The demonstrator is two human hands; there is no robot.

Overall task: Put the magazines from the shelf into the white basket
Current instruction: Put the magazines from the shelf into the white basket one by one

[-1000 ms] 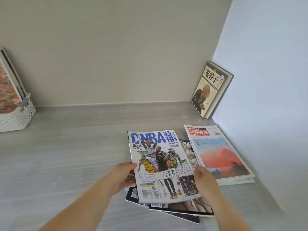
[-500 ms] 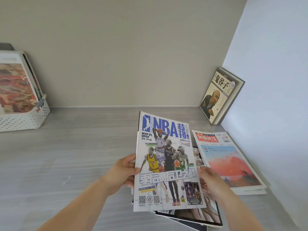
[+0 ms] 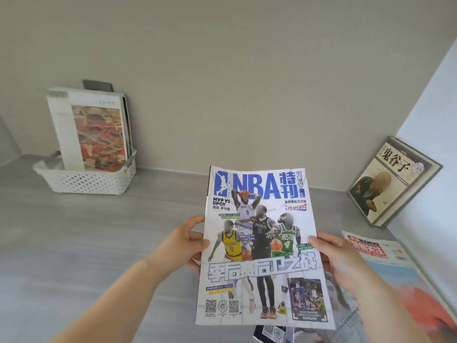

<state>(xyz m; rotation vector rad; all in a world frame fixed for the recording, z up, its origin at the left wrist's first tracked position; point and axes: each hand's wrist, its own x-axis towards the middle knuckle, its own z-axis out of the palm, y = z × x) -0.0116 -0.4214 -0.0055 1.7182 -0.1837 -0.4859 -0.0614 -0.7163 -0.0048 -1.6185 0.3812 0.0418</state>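
On a pale grey shelf (image 3: 99, 243), between a beige back wall and a white side wall, we see an NBA magazine (image 3: 262, 243) held upright with its cover toward the camera, clear of the surface. The left hand (image 3: 183, 241) grips its left edge, thumb on the cover and fingers curled behind. The right hand (image 3: 338, 256) grips the right edge the same way, thumb laid on the front. Below the magazine's lower edge we make out a stack of other magazines (image 3: 274, 334) lying flat, mostly hidden and blurred. Just to the right a magazine with a red masthead (image 3: 385, 258) and an orange-red cover picture lies flat by the side wall. In the far right corner a book (image 3: 393, 181) with Chinese characters on its cover leans tilted against that wall. At far left, against the back wall and well apart from the held magazine, stands the white basket (image 3: 91, 180), its sides perforated. Several magazines stand upright in it, with a white-covered magazine (image 3: 96, 129) bearing a red and orange painting at the front.
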